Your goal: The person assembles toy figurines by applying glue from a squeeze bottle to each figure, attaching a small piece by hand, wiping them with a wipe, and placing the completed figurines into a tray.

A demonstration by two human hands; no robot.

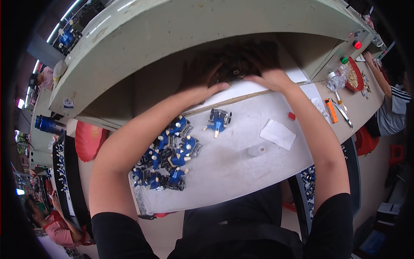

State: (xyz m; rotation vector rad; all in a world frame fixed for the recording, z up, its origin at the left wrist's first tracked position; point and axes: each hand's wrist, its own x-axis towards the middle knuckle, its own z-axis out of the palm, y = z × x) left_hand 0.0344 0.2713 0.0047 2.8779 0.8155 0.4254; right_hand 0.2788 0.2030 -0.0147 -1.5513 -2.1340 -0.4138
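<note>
Where left hand [202,90], right hand [271,77] cross booth edge [235,101], fingers' [221,86] grip unclear, open tabletop [228,177].

Scuffed grey-green cabinet [224,19], pale worktable [224,181], bright tube lights [53,33], red stool [367,141], light floor [371,175]

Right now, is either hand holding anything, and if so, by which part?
It cannot be told: the left hand and right hand flank a dark cluster, but shadow and blur hide any grip.
</note>
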